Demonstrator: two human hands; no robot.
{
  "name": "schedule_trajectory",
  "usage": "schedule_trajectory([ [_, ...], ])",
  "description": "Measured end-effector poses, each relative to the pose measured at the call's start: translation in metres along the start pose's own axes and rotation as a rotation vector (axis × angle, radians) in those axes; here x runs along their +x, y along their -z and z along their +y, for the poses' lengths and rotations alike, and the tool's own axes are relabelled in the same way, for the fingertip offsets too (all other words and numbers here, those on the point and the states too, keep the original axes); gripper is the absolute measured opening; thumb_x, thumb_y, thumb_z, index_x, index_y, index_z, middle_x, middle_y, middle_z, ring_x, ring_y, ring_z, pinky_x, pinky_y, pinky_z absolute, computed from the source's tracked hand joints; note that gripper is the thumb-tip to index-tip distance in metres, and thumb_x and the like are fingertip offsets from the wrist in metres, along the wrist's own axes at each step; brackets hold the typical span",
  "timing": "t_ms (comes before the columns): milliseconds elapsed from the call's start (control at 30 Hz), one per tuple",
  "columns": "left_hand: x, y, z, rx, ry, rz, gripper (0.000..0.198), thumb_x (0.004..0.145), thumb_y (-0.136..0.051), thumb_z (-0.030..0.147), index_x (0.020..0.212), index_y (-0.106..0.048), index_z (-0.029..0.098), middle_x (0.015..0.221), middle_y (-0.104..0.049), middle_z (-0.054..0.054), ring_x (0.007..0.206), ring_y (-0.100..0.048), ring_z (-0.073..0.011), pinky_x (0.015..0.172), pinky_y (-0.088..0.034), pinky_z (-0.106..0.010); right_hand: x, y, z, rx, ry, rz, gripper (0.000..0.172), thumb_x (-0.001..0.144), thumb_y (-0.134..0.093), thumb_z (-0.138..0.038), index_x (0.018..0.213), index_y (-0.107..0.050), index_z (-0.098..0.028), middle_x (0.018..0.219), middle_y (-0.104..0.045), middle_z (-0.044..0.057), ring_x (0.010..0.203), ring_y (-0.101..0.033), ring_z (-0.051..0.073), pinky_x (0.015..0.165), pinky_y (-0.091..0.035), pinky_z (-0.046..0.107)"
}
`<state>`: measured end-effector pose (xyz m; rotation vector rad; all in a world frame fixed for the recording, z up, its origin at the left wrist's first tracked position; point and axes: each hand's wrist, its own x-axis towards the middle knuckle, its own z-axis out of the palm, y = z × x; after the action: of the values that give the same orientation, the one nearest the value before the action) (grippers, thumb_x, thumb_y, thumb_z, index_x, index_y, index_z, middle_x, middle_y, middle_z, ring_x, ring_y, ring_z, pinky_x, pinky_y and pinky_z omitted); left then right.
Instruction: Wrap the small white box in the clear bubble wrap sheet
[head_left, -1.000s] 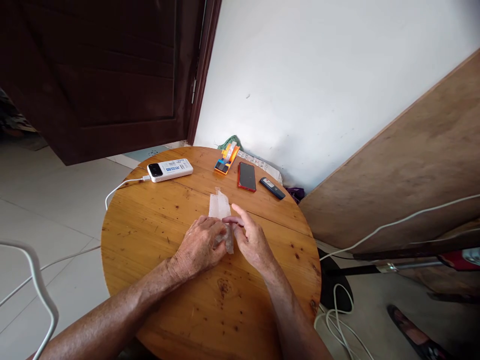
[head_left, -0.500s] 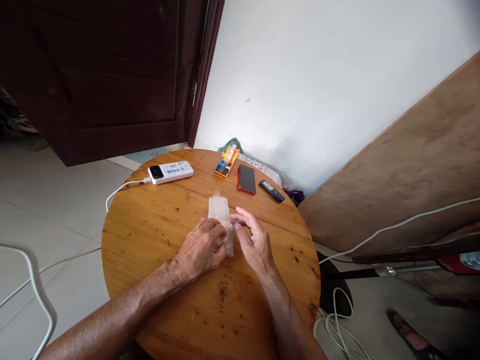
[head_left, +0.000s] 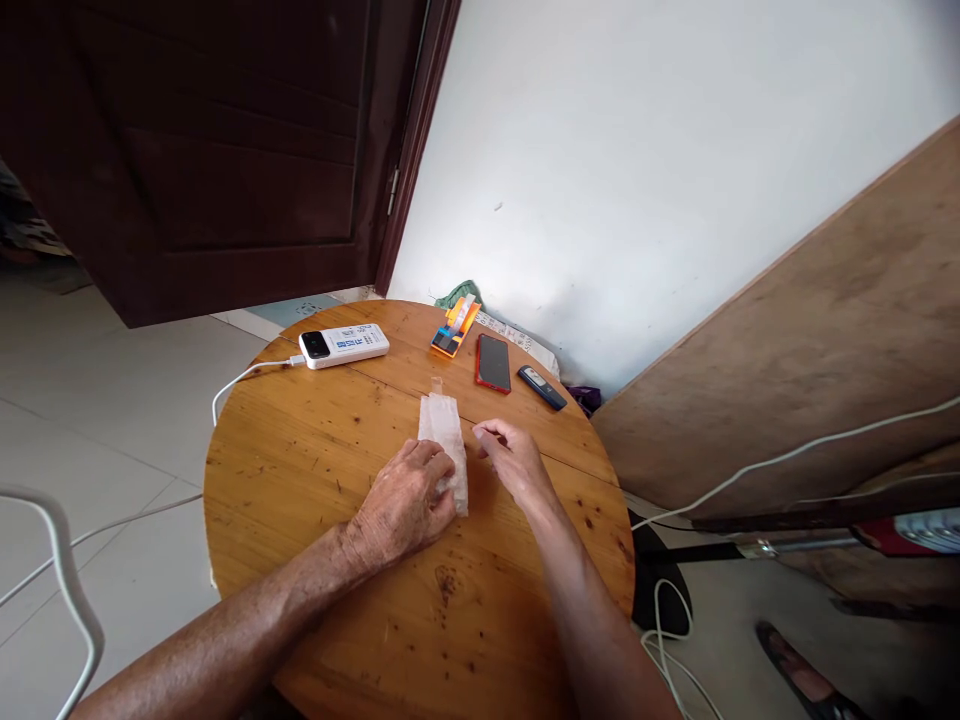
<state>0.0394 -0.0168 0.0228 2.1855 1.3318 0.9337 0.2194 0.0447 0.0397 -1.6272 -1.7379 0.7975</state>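
A small folded translucent plastic bag [head_left: 444, 434] lies flat on the round wooden table [head_left: 315, 470]. My left hand [head_left: 403, 505] rests on the bag's near end, fingers curled and pressing it down. Just right of the bag, my right hand [head_left: 510, 456] hovers with its fingers curled in and the fingertips close to the bag's right edge; whether they touch it I cannot tell.
At the table's far side lie a white power bank [head_left: 344, 345] with a white cable [head_left: 240, 378], an orange tape dispenser [head_left: 453, 330], a red-edged phone [head_left: 493, 362] and a small dark device [head_left: 541, 386]. A wooden board [head_left: 810, 350] leans at right; cables trail on the floor.
My right hand has drawn off the bag and moved up and to the right, its fingers curling in. My left hand has stayed pressed on the bag.
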Motion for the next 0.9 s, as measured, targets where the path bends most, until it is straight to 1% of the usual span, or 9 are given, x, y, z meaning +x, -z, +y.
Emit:
schedule_trajectory([
  [100, -0.001, -0.002, -0.002, -0.018, -0.010, 0.006, 0.018, 0.077, -0.054, 0.010, 0.091, -0.061, 0.018, 0.104, -0.064, -0.009, 0.100, -0.056, -0.0249, 0.091, -0.050, -0.039, 0.017, -0.005, 0.004, 0.011, -0.039, -0.075, 0.022, 0.077, -0.053, -0.037, 0.071, -0.063, -0.019, 0.062, -0.062, -0.001, 0.050, -0.054, 0.014, 0.052, -0.040, 0.026],
  [200, -0.001, -0.003, -0.003, -0.033, -0.010, 0.010, 0.018, 0.076, -0.055, 0.010, 0.091, -0.060, 0.018, 0.105, -0.064, -0.008, 0.101, -0.056, -0.0246, 0.090, -0.050, -0.038, 0.029, -0.017, 0.006, 0.037, -0.034, -0.102, 0.024, 0.073, -0.056, -0.041, 0.064, -0.060, -0.019, 0.054, -0.056, -0.002, 0.049, -0.049, 0.013, 0.049, -0.036, 0.024],
  [300, -0.002, -0.003, -0.003, -0.022, -0.009, 0.026, 0.018, 0.076, -0.055, 0.010, 0.090, -0.060, 0.019, 0.106, -0.064, -0.008, 0.100, -0.056, -0.0246, 0.090, -0.050, -0.039, 0.035, -0.027, 0.007, 0.093, -0.040, -0.115, 0.028, 0.069, -0.061, -0.046, 0.061, -0.056, -0.019, 0.052, -0.050, -0.004, 0.049, -0.044, 0.012, 0.047, -0.032, 0.023],
  [400, -0.002, -0.003, -0.002, -0.015, -0.026, 0.041, 0.017, 0.076, -0.056, 0.010, 0.089, -0.060, 0.019, 0.106, -0.064, -0.008, 0.102, -0.056, -0.0251, 0.090, -0.051, -0.040, 0.036, -0.032, 0.008, 0.153, -0.048, -0.094, 0.027, 0.066, -0.061, -0.045, 0.063, -0.053, -0.020, 0.052, -0.047, -0.006, 0.049, -0.040, 0.011, 0.046, -0.030, 0.023],
  [500, -0.002, -0.003, -0.003, -0.020, -0.040, 0.045, 0.017, 0.075, -0.056, 0.009, 0.088, -0.059, 0.019, 0.106, -0.064, -0.008, 0.101, -0.057, -0.0246, 0.089, -0.051, -0.039, 0.032, -0.034, 0.007, 0.187, -0.049, -0.032, 0.025, 0.067, -0.059, -0.044, 0.066, -0.053, -0.020, 0.054, -0.047, -0.006, 0.050, -0.039, 0.010, 0.046, -0.030, 0.023],
  [567, -0.002, -0.003, -0.004, -0.022, -0.048, 0.046, 0.018, 0.074, -0.056, 0.009, 0.088, -0.059, 0.019, 0.106, -0.064, -0.008, 0.101, -0.057, -0.0242, 0.089, -0.051, -0.038, 0.029, -0.034, 0.006, 0.198, -0.046, 0.002, 0.025, 0.066, -0.060, -0.043, 0.065, -0.051, -0.020, 0.055, -0.046, -0.006, 0.051, -0.038, 0.010, 0.047, -0.029, 0.022],
  [733, -0.002, -0.003, -0.004, -0.023, -0.050, 0.044, 0.018, 0.074, -0.056, 0.009, 0.088, -0.059, 0.020, 0.107, -0.064, -0.007, 0.103, -0.057, -0.0238, 0.091, -0.051, -0.037, 0.027, -0.034, 0.006, 0.242, -0.034, -0.021, 0.030, 0.066, -0.062, -0.046, 0.059, -0.049, -0.020, 0.053, -0.039, -0.007, 0.052, -0.034, 0.009, 0.046, -0.026, 0.022],
  [833, -0.001, 0.000, -0.001, -0.008, 0.005, 0.006, 0.026, 0.075, -0.056, 0.010, 0.099, -0.059, 0.020, 0.106, -0.064, -0.007, 0.101, -0.058, -0.0249, 0.089, -0.052, -0.040, 0.028, -0.037, 0.006, 0.291, -0.025, -0.014, 0.029, 0.065, -0.062, -0.044, 0.058, -0.049, -0.020, 0.054, -0.040, -0.007, 0.054, -0.035, 0.010, 0.048, -0.027, 0.022],
  [900, -0.001, 0.001, 0.000, -0.002, 0.025, -0.012, 0.034, 0.075, -0.056, 0.011, 0.108, -0.059, 0.020, 0.109, -0.064, -0.007, 0.103, -0.058, -0.0257, 0.090, -0.052, -0.041, 0.028, -0.040, 0.005, 0.341, -0.023, -0.013, 0.027, 0.065, -0.062, -0.043, 0.061, -0.051, -0.019, 0.056, -0.044, -0.006, 0.055, -0.038, 0.010, 0.050, -0.031, 0.022],
])
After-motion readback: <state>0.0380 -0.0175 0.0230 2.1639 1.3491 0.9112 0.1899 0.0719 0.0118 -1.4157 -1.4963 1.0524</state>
